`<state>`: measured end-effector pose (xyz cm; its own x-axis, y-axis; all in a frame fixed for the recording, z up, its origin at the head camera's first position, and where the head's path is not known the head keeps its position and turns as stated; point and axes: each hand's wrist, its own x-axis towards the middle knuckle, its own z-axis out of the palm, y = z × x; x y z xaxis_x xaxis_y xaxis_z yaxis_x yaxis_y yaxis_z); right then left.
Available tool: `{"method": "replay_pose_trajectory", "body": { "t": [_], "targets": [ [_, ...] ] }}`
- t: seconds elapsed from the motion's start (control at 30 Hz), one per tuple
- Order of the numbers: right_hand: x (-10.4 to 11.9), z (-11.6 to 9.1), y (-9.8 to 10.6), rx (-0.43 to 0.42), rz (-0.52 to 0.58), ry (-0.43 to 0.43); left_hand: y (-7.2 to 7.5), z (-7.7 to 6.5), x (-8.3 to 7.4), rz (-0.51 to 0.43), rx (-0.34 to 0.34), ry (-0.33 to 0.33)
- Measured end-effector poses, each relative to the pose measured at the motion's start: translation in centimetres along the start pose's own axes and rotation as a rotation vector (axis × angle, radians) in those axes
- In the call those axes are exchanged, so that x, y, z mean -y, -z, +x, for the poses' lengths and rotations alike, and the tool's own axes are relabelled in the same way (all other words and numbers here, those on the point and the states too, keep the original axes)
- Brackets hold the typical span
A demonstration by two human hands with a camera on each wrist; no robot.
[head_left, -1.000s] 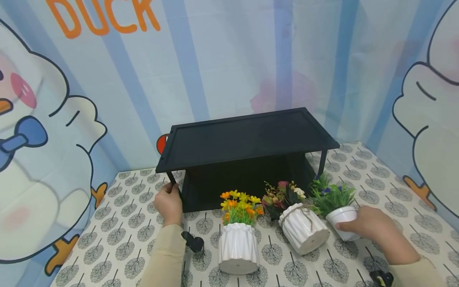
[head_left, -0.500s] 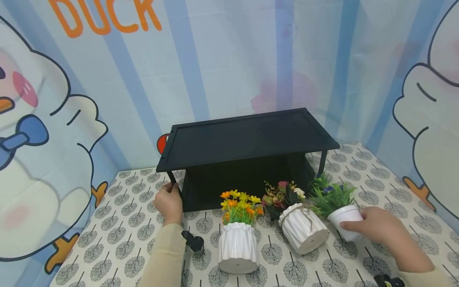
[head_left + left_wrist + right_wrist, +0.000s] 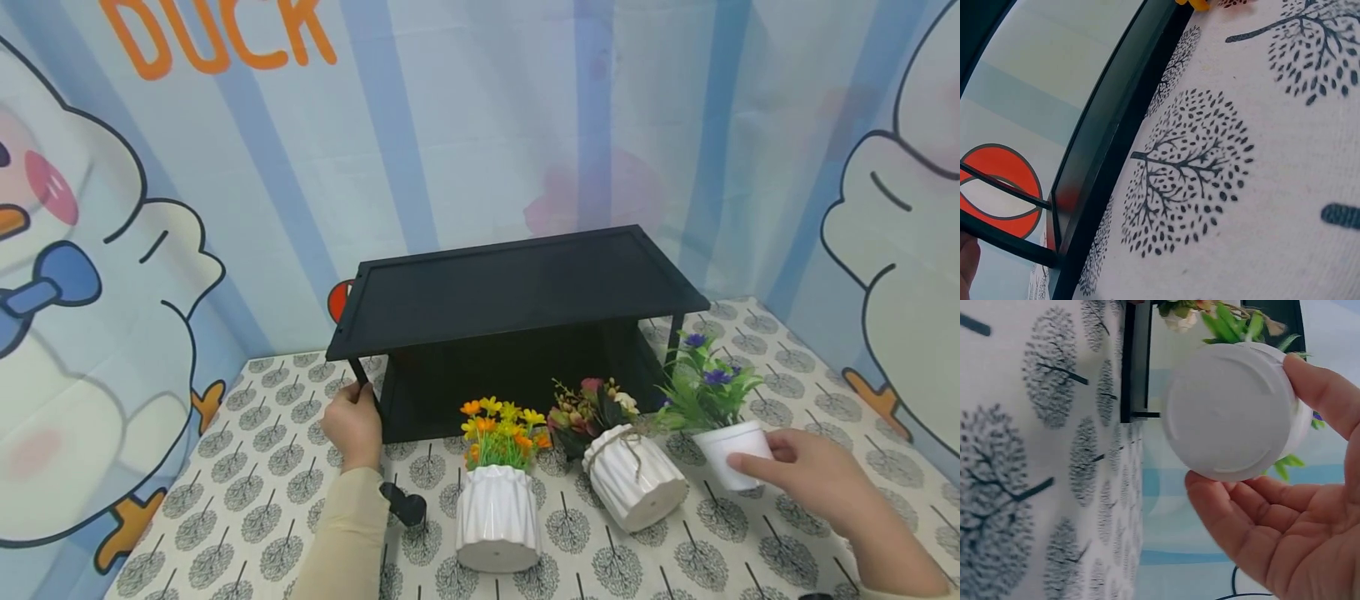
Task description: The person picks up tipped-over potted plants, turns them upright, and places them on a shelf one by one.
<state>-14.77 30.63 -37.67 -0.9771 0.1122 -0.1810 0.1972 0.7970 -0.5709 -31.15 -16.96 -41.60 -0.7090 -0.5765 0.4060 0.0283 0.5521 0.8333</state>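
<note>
In the head view my right hand [image 3: 817, 471] holds a small white pot of artificial greenery with purple flowers [image 3: 731, 450], thumb on the near side. The right wrist view shows the pot's round bottom [image 3: 1229, 412] facing the camera, raised above the cloth, with my thumb and fingers on opposite sides. My left hand [image 3: 354, 425] pinches the front left post [image 3: 357, 371] of a black two-level rack [image 3: 525, 283]. Only a fingertip [image 3: 967, 259] of it shows beside the rack's bars in the left wrist view.
A fluted white pot with yellow and orange flowers [image 3: 498, 521] stands before the rack. Right of it, another white pot, tied with twine and bearing reddish flowers [image 3: 636, 479], leans toward the rack. A tree-print cloth [image 3: 247, 500] covers the table; a cartoon-duck curtain [image 3: 487, 125] hangs behind.
My right hand has lifted the purple-flowered pot up off the cloth and moved it slightly to the right, turning it more upright. My left hand has stayed on the post.
</note>
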Motion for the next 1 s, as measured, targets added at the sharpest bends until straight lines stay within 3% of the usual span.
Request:
{"method": "replay_pose_trajectory", "body": {
  "t": [0.43, 0.6, 0.83, 1.0],
  "targets": [
    [-2.1, 0.8, -2.8, -0.022, 0.261, -0.011, 0.0, 0.0, -0.1, -0.015, 0.001, 0.014],
    [-2.5, 1.1, -3.1, 0.026, 0.257, -0.03, 0.0, -0.1, 0.0, -0.011, 0.004, 0.02],
    [-3.1, 1.5, -3.8, 0.048, 0.343, 0.015, 0.0, -0.1, -0.1, -0.016, -0.002, 0.017],
    [-3.5, 1.7, -4.4, 0.062, 0.346, 0.036, 0.0, -0.1, -0.2, -0.011, -0.003, 0.021]
  ]
}}
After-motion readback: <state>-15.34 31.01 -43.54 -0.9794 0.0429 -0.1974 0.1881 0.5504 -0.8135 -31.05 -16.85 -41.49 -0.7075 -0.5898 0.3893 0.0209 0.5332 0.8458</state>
